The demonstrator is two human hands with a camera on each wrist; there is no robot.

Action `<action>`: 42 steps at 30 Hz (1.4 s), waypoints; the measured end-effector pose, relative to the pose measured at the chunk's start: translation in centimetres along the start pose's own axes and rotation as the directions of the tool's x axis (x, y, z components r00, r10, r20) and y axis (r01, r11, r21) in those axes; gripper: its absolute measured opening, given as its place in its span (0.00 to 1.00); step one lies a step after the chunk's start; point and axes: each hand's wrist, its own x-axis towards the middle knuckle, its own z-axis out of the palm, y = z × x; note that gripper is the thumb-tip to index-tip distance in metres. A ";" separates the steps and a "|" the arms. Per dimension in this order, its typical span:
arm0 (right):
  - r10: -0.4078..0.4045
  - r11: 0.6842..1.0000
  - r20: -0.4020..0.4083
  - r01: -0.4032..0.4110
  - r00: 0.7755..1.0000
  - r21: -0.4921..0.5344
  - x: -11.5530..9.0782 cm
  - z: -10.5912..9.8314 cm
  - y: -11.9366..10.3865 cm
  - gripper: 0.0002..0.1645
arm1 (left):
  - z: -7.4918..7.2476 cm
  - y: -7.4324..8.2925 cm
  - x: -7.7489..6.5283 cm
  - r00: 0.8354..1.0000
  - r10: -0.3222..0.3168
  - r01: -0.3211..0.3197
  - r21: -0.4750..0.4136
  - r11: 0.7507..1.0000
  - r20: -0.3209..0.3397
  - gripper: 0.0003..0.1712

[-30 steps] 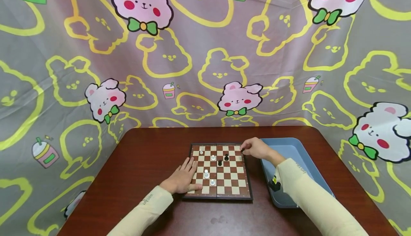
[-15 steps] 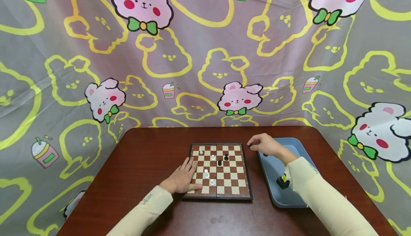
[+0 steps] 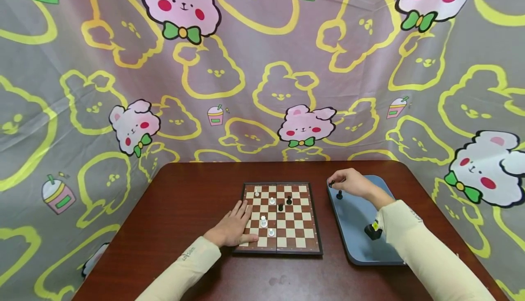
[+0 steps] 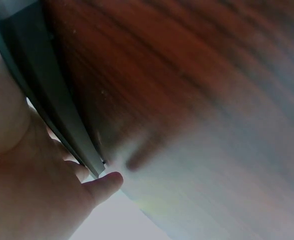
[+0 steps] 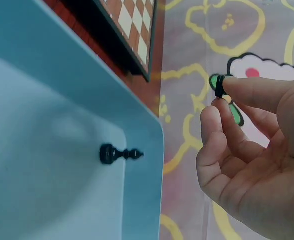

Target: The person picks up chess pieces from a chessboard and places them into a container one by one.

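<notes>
Our right hand [image 3: 348, 182] pinches a small black chess piece [image 5: 219, 86] between thumb and fingers, out to the right of the chessboard [image 3: 301, 228], about level with its far right corner; the fingertips cover part of the piece, so we cannot tell which kind it is. Our left hand [image 3: 234, 225] lies with its fingers extended on the board's left edge, the thumb set apart toward the near left corner and only bare board beneath it. To the right of the board, with a gap of table [image 3: 197, 178] between, we have a blue tray [image 3: 357, 244]; in it a black piece [image 3: 339, 195] stands upright, toward the end level with the board's far edge. On the board's left half we see four white pieces: one [image 3: 257, 193] near its far left corner, another [image 3: 272, 201] closer to the centre fold, a taller one [image 3: 264, 222] in the near half, and a short one [image 3: 271, 232] nearer still. Just right of the board's fold are two black pieces [image 3: 289, 200], near each other.
</notes>
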 end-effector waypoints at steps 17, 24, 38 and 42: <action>0.099 0.995 -0.006 -0.099 0.995 0.020 -1.6 -2.4 3.5 0.16 | 0.5 -0.4 0.4 1.000 -0.011 0.011 0.021 1.000 0.002 0.58; 0.126 0.992 -0.016 -0.126 0.992 0.019 -2.2 -2.8 4.5 0.16 | 0.6 -0.4 0.4 1.000 -0.003 0.002 0.036 0.999 0.029 0.59; 0.158 0.987 -0.023 -0.158 0.987 0.008 -2.8 -2.9 6.6 0.15 | 0.4 -0.2 0.2 1.000 0.028 -0.028 0.045 0.999 -0.011 0.58; 0.184 0.982 -0.027 -0.185 0.983 -0.026 -3.0 -2.9 7.2 0.15 | 0.4 -0.3 0.2 0.999 0.039 -0.038 0.043 0.998 -0.005 0.59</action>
